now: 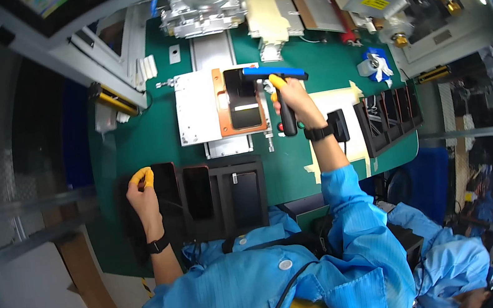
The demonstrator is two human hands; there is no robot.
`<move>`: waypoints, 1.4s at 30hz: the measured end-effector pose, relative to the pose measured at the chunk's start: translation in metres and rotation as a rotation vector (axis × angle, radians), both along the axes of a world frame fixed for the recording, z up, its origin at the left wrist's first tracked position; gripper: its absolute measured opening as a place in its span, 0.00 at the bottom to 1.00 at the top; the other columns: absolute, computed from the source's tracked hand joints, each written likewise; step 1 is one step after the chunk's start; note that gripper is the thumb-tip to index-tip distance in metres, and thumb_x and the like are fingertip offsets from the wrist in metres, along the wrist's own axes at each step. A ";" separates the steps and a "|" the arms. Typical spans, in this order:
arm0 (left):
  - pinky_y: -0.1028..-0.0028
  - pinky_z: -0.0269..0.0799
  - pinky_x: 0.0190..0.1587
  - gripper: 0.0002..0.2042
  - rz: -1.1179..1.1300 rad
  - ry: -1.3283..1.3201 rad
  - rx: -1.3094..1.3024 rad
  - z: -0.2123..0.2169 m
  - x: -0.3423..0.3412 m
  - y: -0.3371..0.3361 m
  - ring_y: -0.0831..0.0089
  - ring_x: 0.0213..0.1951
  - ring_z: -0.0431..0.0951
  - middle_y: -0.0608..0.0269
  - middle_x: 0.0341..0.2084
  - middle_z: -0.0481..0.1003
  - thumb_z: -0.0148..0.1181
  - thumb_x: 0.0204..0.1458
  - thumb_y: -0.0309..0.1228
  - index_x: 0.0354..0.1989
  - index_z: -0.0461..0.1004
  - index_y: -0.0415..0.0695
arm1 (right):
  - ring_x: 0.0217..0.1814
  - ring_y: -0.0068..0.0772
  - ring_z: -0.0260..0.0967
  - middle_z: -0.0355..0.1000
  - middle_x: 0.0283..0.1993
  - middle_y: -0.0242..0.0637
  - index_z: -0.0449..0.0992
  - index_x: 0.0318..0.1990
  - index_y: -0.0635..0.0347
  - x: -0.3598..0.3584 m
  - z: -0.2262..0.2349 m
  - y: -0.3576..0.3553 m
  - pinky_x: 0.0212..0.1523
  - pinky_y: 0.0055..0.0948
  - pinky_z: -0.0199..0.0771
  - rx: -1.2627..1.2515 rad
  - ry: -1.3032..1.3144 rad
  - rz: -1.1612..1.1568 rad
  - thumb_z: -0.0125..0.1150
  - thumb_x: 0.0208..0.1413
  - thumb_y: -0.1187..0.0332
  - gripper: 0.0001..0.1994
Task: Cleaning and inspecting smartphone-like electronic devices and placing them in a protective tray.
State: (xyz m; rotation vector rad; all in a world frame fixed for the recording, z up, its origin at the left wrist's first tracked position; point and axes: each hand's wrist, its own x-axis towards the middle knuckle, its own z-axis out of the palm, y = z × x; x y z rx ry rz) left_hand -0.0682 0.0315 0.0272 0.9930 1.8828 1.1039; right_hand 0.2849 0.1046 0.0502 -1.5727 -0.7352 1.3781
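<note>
My right hand (297,99) grips the black handle of a blue-headed cleaning roller (278,72). The roller's left end reaches over a dark phone (245,113), which lies in an orange fixture (222,104) on a white metal plate (197,110). Yellow finger cots cover fingertips on both hands. At the near left, my left hand (143,190) is closed in a pinch, and whatever is between the fingers, if anything, is hidden. It is above the left end of a black tray (219,177) holding several phones, one of them a dark phone (198,192).
Another black tray (377,142) with several phones stands at the right, near a small black device (338,126). Behind the plate is a metal mechanism (202,15) on a rail. A grey machine frame (115,71) rises at left. Another person's blue sleeve (456,257) shows lower right.
</note>
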 end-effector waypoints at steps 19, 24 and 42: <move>0.82 0.60 0.28 0.07 -0.028 -0.060 0.004 -0.028 -0.002 -0.006 0.83 0.27 0.63 0.68 0.29 0.69 0.56 0.44 0.20 0.33 0.74 0.37 | 0.08 0.27 0.59 0.61 0.15 0.36 0.59 0.34 0.67 -0.026 -0.016 -0.119 0.08 0.25 0.61 -0.223 -0.164 -0.006 0.45 0.55 0.67 0.10; 0.83 0.61 0.29 0.07 -0.065 0.024 0.033 -0.018 0.009 0.003 0.82 0.27 0.64 0.67 0.30 0.69 0.55 0.43 0.18 0.33 0.74 0.36 | 0.10 0.25 0.58 0.61 0.17 0.36 0.57 0.33 0.66 0.071 -0.102 -0.128 0.07 0.24 0.60 -0.319 -0.226 -0.396 0.41 0.54 0.70 0.07; 0.85 0.56 0.23 0.07 -0.023 0.025 0.042 0.025 -0.007 0.007 0.86 0.23 0.62 0.71 0.22 0.68 0.57 0.46 0.23 0.34 0.75 0.40 | 0.13 0.29 0.61 0.60 0.16 0.38 0.55 0.32 0.63 0.060 -0.172 -0.195 0.13 0.29 0.66 -0.153 -0.091 -0.652 0.43 0.57 0.66 0.10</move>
